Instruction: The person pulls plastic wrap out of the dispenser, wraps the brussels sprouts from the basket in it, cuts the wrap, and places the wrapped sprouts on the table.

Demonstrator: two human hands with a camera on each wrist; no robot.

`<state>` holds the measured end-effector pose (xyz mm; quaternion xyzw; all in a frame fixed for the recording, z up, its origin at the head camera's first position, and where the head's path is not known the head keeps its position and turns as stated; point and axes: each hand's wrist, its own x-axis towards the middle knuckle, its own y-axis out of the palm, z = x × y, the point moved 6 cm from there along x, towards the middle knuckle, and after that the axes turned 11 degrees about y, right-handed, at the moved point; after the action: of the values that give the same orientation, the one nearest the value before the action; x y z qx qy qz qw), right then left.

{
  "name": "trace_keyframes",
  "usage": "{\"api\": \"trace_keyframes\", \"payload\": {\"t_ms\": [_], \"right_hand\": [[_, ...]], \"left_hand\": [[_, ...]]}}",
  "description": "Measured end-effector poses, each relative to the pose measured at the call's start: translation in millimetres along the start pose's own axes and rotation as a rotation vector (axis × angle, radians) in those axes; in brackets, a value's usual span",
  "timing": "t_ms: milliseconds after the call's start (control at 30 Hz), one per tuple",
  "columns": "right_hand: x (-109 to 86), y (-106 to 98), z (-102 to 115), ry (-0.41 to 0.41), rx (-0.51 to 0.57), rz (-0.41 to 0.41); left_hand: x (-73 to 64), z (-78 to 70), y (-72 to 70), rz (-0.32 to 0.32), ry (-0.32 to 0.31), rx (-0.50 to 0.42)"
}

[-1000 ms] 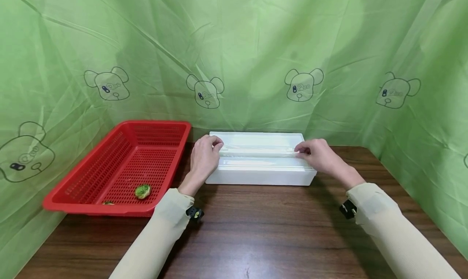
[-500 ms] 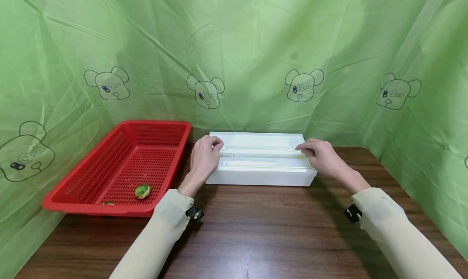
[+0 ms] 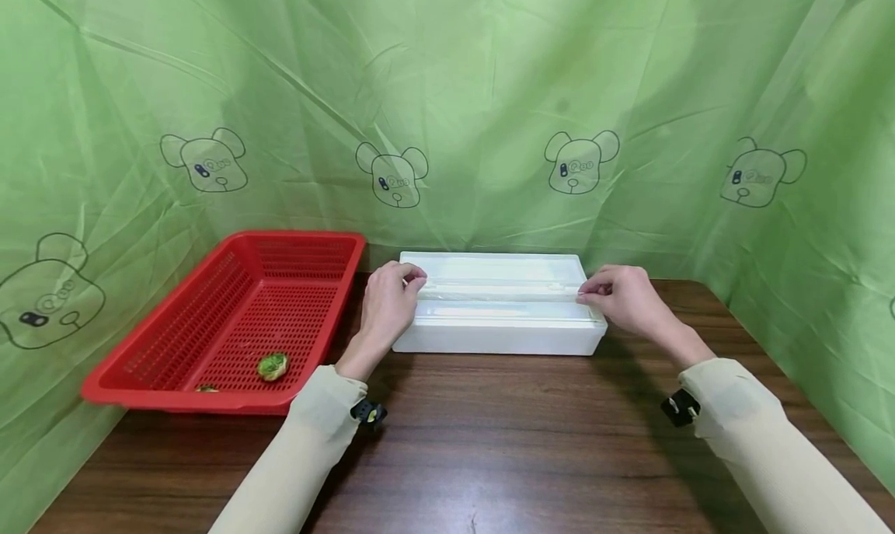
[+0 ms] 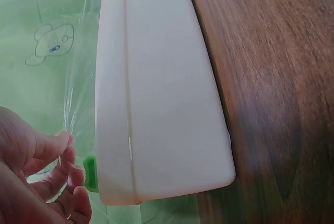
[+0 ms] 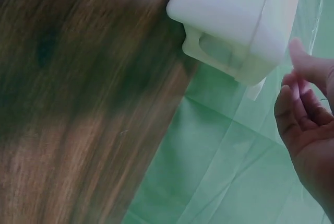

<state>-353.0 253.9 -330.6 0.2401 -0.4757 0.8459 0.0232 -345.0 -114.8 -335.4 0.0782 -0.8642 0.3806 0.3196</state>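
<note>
Clear plastic film (image 4: 78, 72) spans the gap between a person's 2 hands, just over the top of a long white box (image 3: 496, 340) toward the back of a dark wooden table (image 3: 454, 441). The left hand (image 3: 390, 299) pinches the film between thumb and fingertips near the box's left end, where the left wrist view shows it bunched into thin strands. The right hand (image 3: 625, 299) grips it too, thumb and fingertips together near the box's right end (the exact contact is hard to make out from the right wrist). Those gathered strands look the likeliest trouble spot: an uneven tug could split the sheet there, or let its edge fold and cling to itself. A sudden pull might also slip it from the right fingertips. Neither hand steadies the box, so if the film is attached to it, which cannot be told here, a hard pull might drag it. To the box's left, a red plastic basket (image 3: 203, 399) holds 2 leafy green pieces (image 3: 273, 367), 1 mostly hidden behind the near rim.
</note>
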Motion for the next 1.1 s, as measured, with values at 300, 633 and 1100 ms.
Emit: {"api": "trace_keyframes", "payload": {"t_ms": [300, 633, 1100], "right_hand": [[-7.0, -8.3, -6.4, 0.026, 0.07, -0.05], [-12.5, -12.4, -9.8, 0.1, 0.19, -0.068], [-21.0, -4.4, -10.6, 0.404, 0.246, -0.096]], "left_hand": [[-2.4, -0.3, -2.4, -0.019, 0.043, -0.04], [-3.3, 2.5, -3.7, -0.026, -0.017, -0.027], [-7.8, 2.4, -3.0, 0.052, -0.053, -0.021]]}}
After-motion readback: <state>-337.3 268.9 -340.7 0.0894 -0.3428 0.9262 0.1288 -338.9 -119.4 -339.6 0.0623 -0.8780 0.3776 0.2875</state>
